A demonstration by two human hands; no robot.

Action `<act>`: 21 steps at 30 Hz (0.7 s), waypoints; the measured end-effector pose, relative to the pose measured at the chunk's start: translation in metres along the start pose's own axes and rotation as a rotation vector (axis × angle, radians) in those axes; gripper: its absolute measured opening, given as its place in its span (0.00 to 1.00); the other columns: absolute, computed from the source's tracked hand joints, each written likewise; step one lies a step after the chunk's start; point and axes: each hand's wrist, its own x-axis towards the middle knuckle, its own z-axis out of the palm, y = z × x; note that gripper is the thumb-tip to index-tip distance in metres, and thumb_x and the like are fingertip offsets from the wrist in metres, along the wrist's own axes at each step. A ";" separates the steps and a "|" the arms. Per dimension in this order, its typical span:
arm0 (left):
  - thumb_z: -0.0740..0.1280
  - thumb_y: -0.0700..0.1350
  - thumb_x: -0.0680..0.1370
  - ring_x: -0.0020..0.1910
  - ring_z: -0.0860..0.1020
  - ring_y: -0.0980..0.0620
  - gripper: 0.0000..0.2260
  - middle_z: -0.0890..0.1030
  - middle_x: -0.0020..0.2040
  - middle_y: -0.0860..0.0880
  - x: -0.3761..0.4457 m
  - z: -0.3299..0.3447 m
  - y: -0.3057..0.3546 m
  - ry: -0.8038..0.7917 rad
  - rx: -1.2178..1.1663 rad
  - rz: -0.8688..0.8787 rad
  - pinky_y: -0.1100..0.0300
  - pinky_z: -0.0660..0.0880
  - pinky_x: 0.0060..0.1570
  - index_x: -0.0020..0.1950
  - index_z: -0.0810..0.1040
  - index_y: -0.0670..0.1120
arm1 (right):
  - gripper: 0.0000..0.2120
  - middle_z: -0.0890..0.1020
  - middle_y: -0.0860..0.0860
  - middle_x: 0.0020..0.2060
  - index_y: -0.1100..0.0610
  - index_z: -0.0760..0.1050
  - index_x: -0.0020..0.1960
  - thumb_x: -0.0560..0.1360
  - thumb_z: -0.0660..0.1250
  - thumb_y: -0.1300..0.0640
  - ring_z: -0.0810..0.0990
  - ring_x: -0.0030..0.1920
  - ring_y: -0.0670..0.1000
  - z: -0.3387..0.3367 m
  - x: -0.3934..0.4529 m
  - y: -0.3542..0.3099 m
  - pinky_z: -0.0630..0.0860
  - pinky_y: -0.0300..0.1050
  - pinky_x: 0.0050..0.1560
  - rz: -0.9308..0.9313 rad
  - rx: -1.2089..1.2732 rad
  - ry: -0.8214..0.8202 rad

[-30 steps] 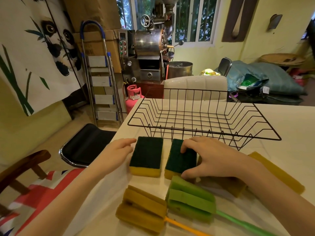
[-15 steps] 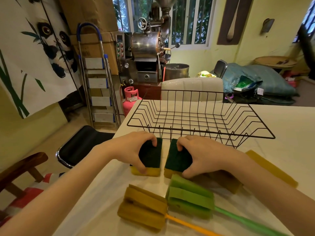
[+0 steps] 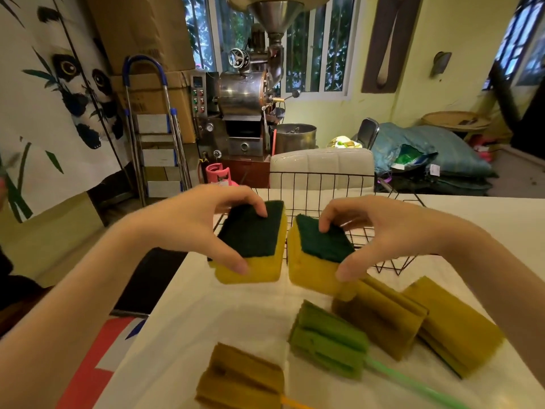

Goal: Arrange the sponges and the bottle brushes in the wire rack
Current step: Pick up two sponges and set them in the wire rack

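Observation:
My left hand [image 3: 203,222] grips a yellow sponge with a dark green scouring top [image 3: 253,246], lifted off the table. My right hand [image 3: 380,228] grips a second sponge of the same kind [image 3: 315,255], tilted, side by side with the first. Both hang in front of the black wire rack [image 3: 333,184], whose near rim they partly hide. On the table below lie a green bottle brush [image 3: 330,340], an orange bottle brush [image 3: 239,379], a brown-yellow bottle brush [image 3: 380,317] and a flat yellow sponge [image 3: 454,329].
The white table [image 3: 230,314] has its left edge near a black stool [image 3: 147,281]. A white chair back [image 3: 321,166] stands behind the rack. Farther off are a stepladder [image 3: 156,137] and a metal roasting machine [image 3: 244,113].
Both hands closed on the two green-topped sponges and lifted them off the table, up toward the rack. The camera has tipped down and closer.

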 end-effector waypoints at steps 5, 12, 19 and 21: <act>0.77 0.50 0.61 0.54 0.69 0.64 0.27 0.68 0.55 0.65 0.035 -0.025 -0.001 0.116 0.134 0.003 0.70 0.70 0.44 0.54 0.68 0.63 | 0.27 0.75 0.41 0.56 0.44 0.72 0.52 0.55 0.75 0.45 0.73 0.58 0.43 -0.040 0.016 -0.001 0.72 0.40 0.59 -0.024 0.005 0.126; 0.76 0.44 0.63 0.54 0.70 0.54 0.29 0.68 0.55 0.56 0.115 -0.022 -0.037 0.107 0.285 -0.020 0.69 0.71 0.39 0.59 0.66 0.53 | 0.27 0.71 0.50 0.56 0.51 0.68 0.57 0.63 0.76 0.53 0.71 0.56 0.52 -0.058 0.088 0.035 0.72 0.43 0.51 0.087 -0.295 0.189; 0.75 0.42 0.63 0.52 0.68 0.53 0.30 0.71 0.60 0.48 0.178 -0.001 -0.078 -0.046 0.360 -0.111 0.61 0.68 0.46 0.61 0.66 0.49 | 0.29 0.72 0.54 0.60 0.54 0.67 0.59 0.62 0.76 0.56 0.71 0.54 0.53 -0.043 0.159 0.083 0.70 0.44 0.50 0.193 -0.368 0.035; 0.75 0.43 0.64 0.51 0.68 0.53 0.30 0.71 0.60 0.47 0.187 0.007 -0.087 -0.080 0.367 -0.114 0.60 0.68 0.47 0.61 0.65 0.48 | 0.29 0.72 0.54 0.60 0.54 0.67 0.60 0.63 0.76 0.55 0.71 0.54 0.52 -0.036 0.170 0.096 0.70 0.44 0.51 0.228 -0.329 -0.001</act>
